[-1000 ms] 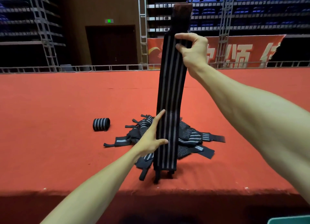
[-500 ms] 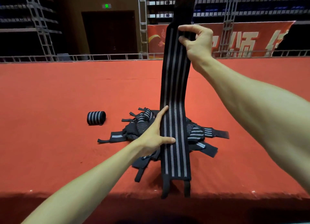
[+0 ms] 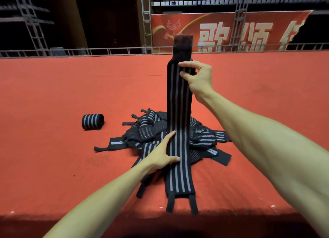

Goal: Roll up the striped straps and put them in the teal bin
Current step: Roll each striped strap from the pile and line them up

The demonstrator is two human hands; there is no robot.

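A long black strap with grey stripes (image 3: 179, 113) stands stretched between my hands. My right hand (image 3: 197, 78) pinches it near its upper end, just below a plain dark tab. My left hand (image 3: 161, 155) lies flat against its left edge lower down, thumb across the front. The strap's lower end with two thin loops rests on the red surface near the front edge. Behind it lies a heap of several loose striped straps (image 3: 153, 130). One rolled strap (image 3: 92, 121) sits to the left of the heap. The teal bin is out of view.
The red carpeted platform (image 3: 53, 95) stretches far back to a metal railing (image 3: 89, 50). Its front edge (image 3: 71, 214) runs just below the strap's end. Scaffolding and a red banner (image 3: 231, 31) stand beyond the railing.
The strap has come down and toward me; its lower end now lies on the surface near the front edge. My right hand has lowered with it. My left hand stays on its left edge.
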